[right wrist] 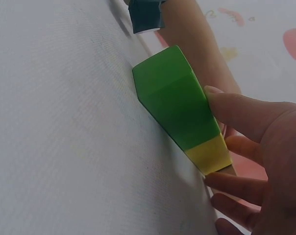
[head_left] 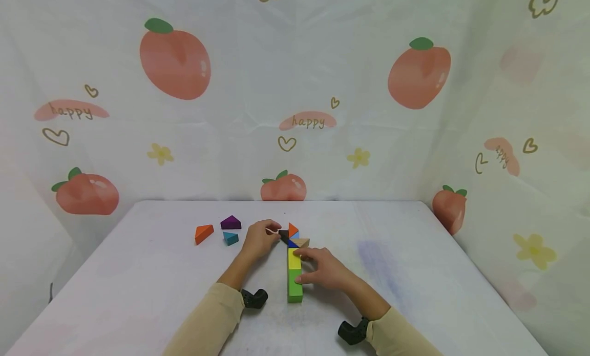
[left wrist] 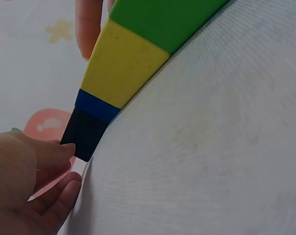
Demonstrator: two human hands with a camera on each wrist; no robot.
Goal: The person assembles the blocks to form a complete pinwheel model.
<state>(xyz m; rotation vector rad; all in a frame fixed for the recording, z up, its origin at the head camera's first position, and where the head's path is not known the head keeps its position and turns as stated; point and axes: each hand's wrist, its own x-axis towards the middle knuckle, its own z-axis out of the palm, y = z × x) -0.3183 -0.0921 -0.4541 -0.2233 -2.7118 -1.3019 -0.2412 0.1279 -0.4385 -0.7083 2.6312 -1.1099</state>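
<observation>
"What lies leftmost on your table [head_left: 115, 294]?"

"An orange wedge [head_left: 204, 234], then a purple wedge [head_left: 231, 223] and a teal wedge [head_left: 231, 238]; they sit loose, well apart from the row, which I suppose leaves my fingers room to work."

"And your left grip [head_left: 259, 239]?"

"Nearly closed; my fingertips pinch the end of the black block [head_left: 283, 235], which touches the dark blue block [head_left: 292, 244]; I judge so small a hold lets me set it without nudging its neighbours."

"What comes next, rightward?"

"The row itself; the dark blue block meets the yellow block [head_left: 294, 259], and the green block [head_left: 295, 287] lies nearest me; a small orange triangle [head_left: 293, 230], a light blue piece [head_left: 295, 235] and a wooden triangle [head_left: 301, 242] cluster at the far end."

"Then your right grip [head_left: 328, 270]?"

"Fingers spread wide, wrapped round nothing; my thumb rests against the green block and a fingertip on the yellow block, probably to brace the row from its right side."
</observation>
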